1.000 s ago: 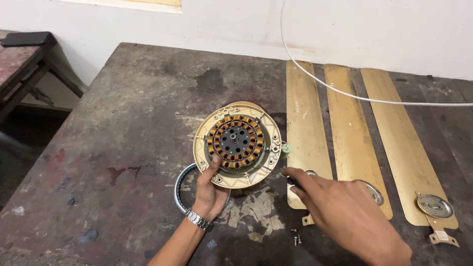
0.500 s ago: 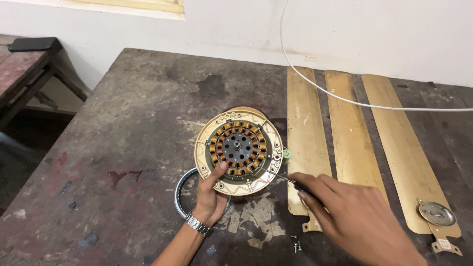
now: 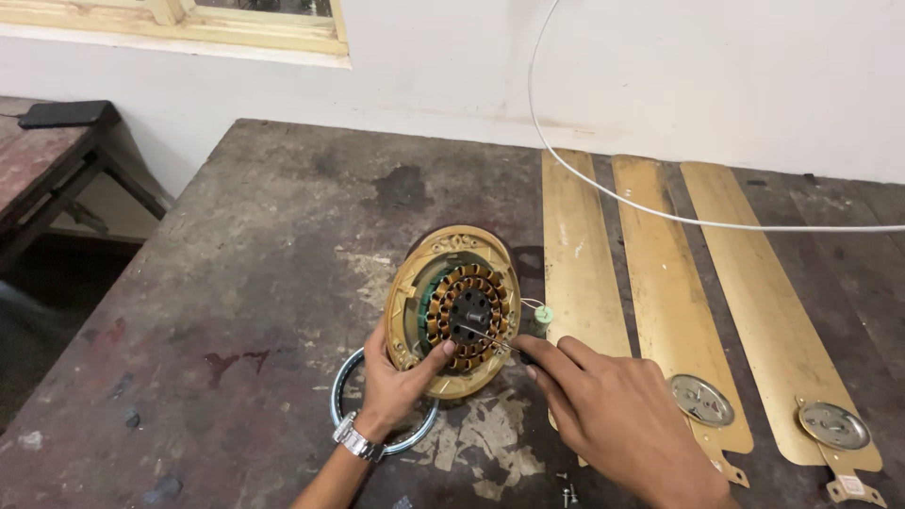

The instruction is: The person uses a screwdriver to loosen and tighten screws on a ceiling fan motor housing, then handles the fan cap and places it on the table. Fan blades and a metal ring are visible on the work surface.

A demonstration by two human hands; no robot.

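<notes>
From the head camera, we are seeing the fan motor (image 3: 454, 311) tipped up on its edge, where half a second ago it was lying flatter on the table (image 3: 236, 283). Its open face, with the copper coils, is now turning toward the right. The left hand (image 3: 396, 382) is gripping the motor's lower rim, fingers curled around it. The right hand (image 3: 613, 415) is pinching a thin screwdriver (image 3: 490, 339), whose shaft is running up and to the left into the motor's dark centre. A metal ring (image 3: 377, 424) is lying under the left wrist. Three gold fan blades (image 3: 660, 273) are lying side by side on the stained, dark table, below a white wall (image 3: 660, 75) and a white cable (image 3: 660, 212).
</notes>
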